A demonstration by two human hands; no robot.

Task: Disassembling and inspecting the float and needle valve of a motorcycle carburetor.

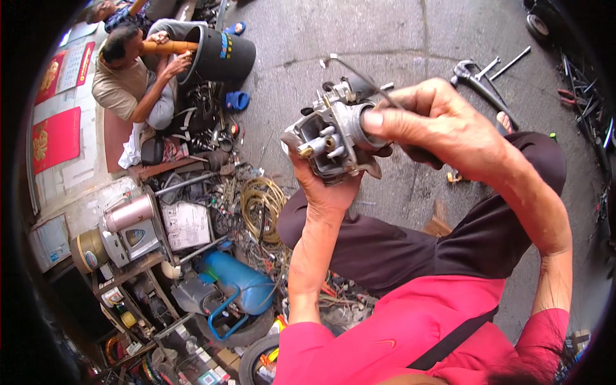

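I hold a grey metal carburetor (333, 138) up in front of me, its underside open and a brass jet (307, 151) showing inside the cavity. My left hand (330, 192) is closed around it from below and behind, most of its fingers hidden by the metal body. My right hand (436, 125) grips the other side, the thumb pressed on the rim of the round mouth. A thin dark bent rod or tube (356, 74) runs from the right fingers past the top of the carburetor. Under the right hand shows a dark piece (427, 157) I cannot make out.
At the upper left a seated person (128, 83) reaches into a black bucket (224, 54). A coiled yellowish hose (263, 208) and a blue tank (240, 282) lie left among loose parts. Several metal tools (491, 86) rest on the concrete floor at the upper right.
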